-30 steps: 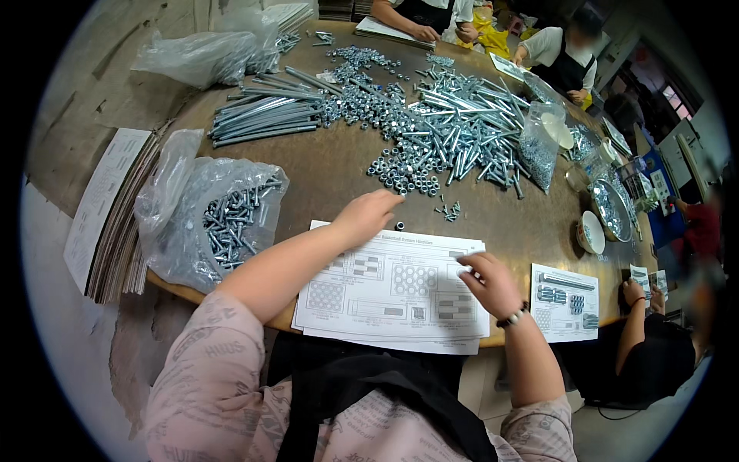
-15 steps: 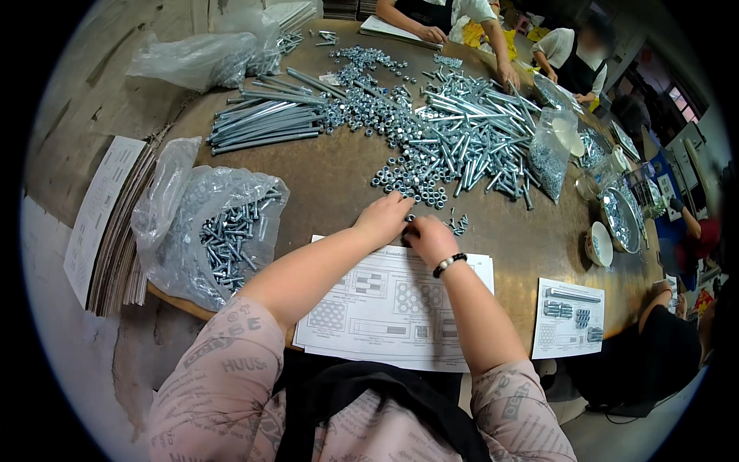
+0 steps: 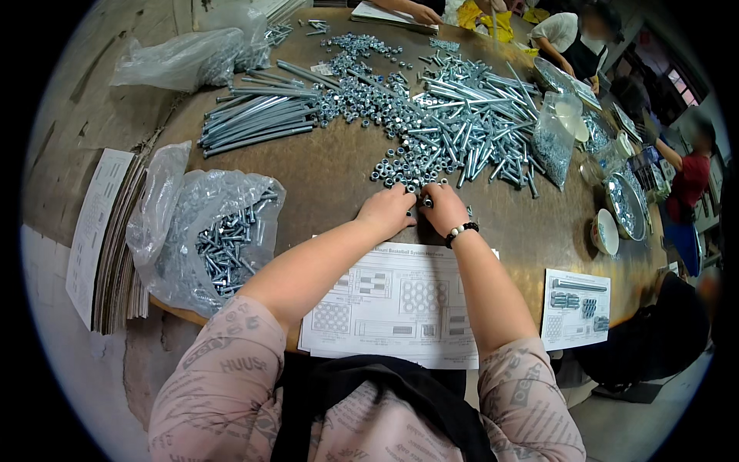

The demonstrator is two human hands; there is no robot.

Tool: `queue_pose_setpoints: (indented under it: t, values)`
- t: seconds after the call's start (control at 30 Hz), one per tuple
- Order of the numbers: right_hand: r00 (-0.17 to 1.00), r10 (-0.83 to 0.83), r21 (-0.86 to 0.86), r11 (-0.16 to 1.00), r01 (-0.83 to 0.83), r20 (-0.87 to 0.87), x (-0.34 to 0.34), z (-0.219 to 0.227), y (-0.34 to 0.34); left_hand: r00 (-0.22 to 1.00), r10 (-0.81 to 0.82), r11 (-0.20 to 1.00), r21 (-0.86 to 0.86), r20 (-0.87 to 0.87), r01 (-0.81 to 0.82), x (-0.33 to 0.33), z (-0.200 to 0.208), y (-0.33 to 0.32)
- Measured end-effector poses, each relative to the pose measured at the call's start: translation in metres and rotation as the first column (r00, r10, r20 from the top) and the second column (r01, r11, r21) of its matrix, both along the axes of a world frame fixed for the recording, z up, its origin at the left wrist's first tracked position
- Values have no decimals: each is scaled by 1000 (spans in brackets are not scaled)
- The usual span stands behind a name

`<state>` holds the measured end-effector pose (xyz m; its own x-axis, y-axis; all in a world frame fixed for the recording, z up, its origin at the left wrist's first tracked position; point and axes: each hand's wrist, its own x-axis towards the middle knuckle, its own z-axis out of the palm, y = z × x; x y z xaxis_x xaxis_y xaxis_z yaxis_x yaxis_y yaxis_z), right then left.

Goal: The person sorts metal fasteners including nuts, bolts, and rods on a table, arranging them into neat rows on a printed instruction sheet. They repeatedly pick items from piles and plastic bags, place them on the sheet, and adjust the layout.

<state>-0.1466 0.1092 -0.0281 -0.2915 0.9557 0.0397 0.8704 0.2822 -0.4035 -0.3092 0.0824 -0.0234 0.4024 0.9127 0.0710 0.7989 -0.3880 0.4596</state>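
Observation:
My left hand (image 3: 387, 210) is at the near edge of a pile of metal nuts (image 3: 412, 168), its fingers curled down; what they hold is hidden. Close beside it, my right hand (image 3: 445, 209), with a beaded bracelet (image 3: 463, 230) at the wrist, has its fingers closed on a nut (image 3: 428, 202). Just below both hands lies a stack of printed sheets (image 3: 385, 300) with drawings of hardware. A few small screws (image 3: 469, 209) peek out beside the right hand. Long bolts (image 3: 493, 115) are heaped beyond to the right.
Long rods (image 3: 258, 123) lie at the far left. An open plastic bag of bolts (image 3: 223, 250) stands at the left, by stacked cardboard (image 3: 115, 254). At the right are a bag of small hardware (image 3: 556, 138), a bowl (image 3: 605, 232) and another sheet (image 3: 576, 308). Other people work around the table.
Both hands have moved slightly away from me, toward the nuts, and the right hand has shifted right. Across the table, a co-worker's reaching arm has drawn back from the bolts.

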Motion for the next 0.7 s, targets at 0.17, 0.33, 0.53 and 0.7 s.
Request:
queue_pose_setpoints:
  t: [0.17, 0.33, 0.53, 0.7]
  values:
    - [993, -96, -40, 994, 99, 70, -12, -3, 0, 998, -44, 998, 44, -37, 45, -1, -3, -4]
    - [998, -55, 41, 998, 55, -4, -13, -2, -11, 996, -67, 995, 71, -56, 71, -5, -10, -8]
    - [990, 91, 49, 995, -86, -105, 0, -4, -16, 999, 45, 998, 39, 25, -46, -16, 5, -24]
    - [994, 99, 37, 995, -97, -37, -1, 1, -20, 984, 30, 999, 31, 176, -36, -17, 23, -52]
